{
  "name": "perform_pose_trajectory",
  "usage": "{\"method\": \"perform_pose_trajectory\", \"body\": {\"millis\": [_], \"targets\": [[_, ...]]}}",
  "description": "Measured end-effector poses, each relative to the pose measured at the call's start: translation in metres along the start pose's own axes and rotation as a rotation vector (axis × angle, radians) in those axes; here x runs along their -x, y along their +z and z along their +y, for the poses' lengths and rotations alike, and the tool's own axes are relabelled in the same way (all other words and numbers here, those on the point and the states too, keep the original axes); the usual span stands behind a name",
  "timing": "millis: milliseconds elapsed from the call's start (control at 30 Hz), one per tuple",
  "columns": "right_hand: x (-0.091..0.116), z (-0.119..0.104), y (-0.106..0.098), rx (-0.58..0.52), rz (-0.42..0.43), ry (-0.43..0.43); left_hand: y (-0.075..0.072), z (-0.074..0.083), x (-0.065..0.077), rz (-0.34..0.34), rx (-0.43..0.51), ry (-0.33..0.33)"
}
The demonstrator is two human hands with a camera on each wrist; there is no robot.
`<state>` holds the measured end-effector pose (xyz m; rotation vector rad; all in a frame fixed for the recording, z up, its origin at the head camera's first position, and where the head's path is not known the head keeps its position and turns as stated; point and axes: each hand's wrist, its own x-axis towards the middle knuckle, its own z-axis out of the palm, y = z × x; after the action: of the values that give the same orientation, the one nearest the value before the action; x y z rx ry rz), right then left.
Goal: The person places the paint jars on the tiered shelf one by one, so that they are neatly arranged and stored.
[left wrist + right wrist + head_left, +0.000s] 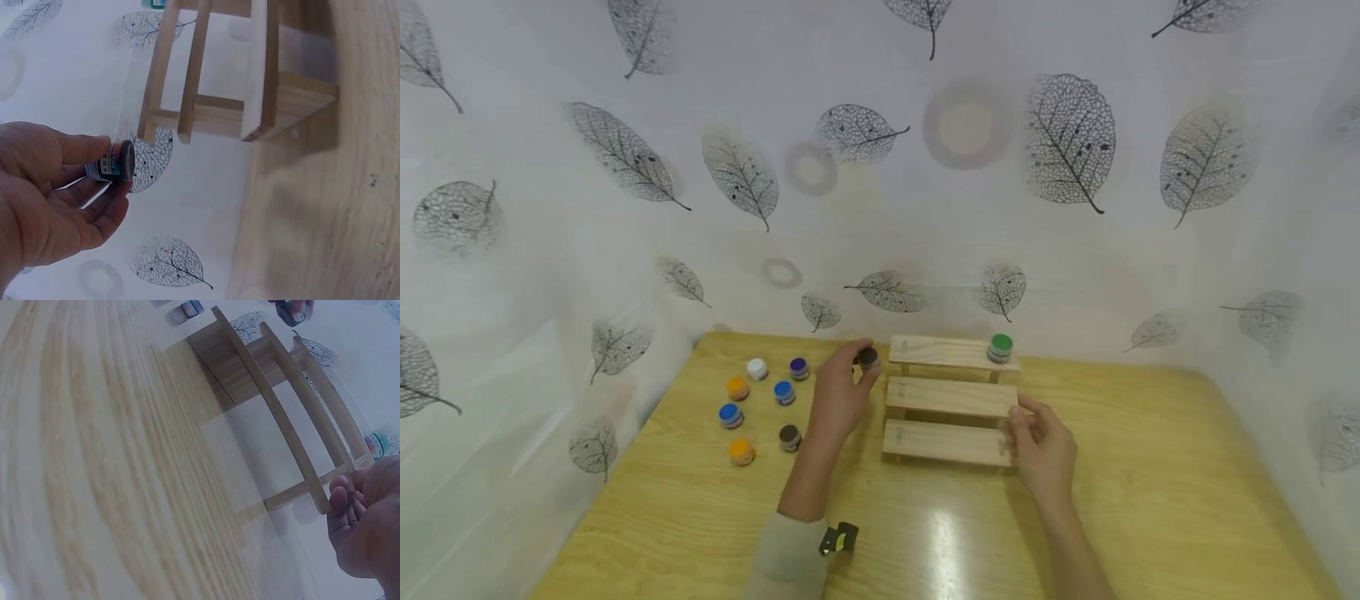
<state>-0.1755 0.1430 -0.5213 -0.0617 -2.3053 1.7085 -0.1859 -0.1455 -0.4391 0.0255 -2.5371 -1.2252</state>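
My left hand (839, 400) pinches a small paint jar (114, 162) with a dark lid between thumb and fingers. It holds the jar in the air, just left of the top tier of a three-tier wooden rack (951, 397). The right end of the rack's middle tier is gripped by my right hand (1047, 446); the right wrist view shows its fingers curled at the plank's end. On the right end of the top tier stands a jar with a green lid (1000, 348). No jars show on the two lower tiers.
Left of the rack, several more small jars stand on the wooden table (647, 517): a white-lidded jar (757, 368), a purple one (799, 368), blue ones (731, 416), orange ones (742, 452) and another dark-lidded jar (789, 437). A leaf-patterned curtain (880, 217) hangs behind the table.
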Motion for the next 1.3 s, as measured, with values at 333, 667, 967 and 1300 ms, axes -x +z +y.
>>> {"method": "perform_pose_trajectory", "body": {"millis": [333,667,967,1300], "targets": [[-0.001,0.002,0.0,-0.001,0.012,0.002,0.017,0.025,-0.015,-0.075,0.034,0.114],[-0.002,0.004,0.001,-0.043,0.008,0.008,0.047,0.047,-0.032,-0.155,0.036,0.178],[-0.003,0.0,0.0,-0.051,0.007,0.035,0.07,0.061,-0.039,-0.227,0.058,0.173],[-0.002,-0.003,-0.001,-0.052,-0.003,0.059,0.083,0.069,-0.046,-0.259,0.052,0.161]]}}
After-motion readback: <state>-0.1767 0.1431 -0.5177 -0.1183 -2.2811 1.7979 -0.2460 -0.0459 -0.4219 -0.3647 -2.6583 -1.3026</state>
